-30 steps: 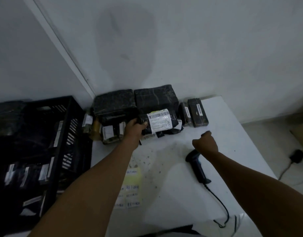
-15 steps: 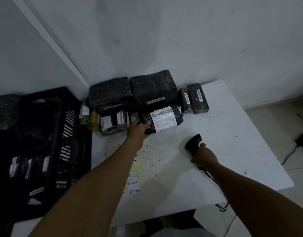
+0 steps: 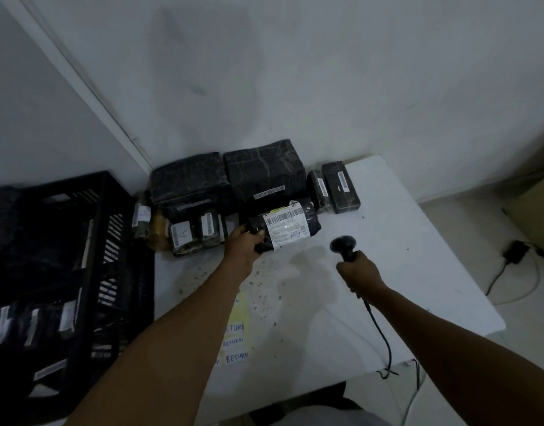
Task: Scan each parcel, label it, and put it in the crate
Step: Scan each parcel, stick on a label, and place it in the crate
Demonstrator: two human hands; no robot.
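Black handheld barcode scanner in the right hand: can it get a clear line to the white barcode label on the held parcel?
Probably yes. The right hand holds the black handheld scanner beside the black wrapped parcel that the left hand grips; its white barcode label faces up, with only bare white table between.

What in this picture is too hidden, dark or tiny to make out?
All in the head view:
- White shipping label on the black plastic-wrapped parcel: print too small to read.
- Black plastic crate: contents lost in darkness, left side cut off by the frame.
- Black handheld barcode scanner: trigger hidden by the right hand.
- Yellow sheet of RETURN stickers: partly covered by the left forearm.
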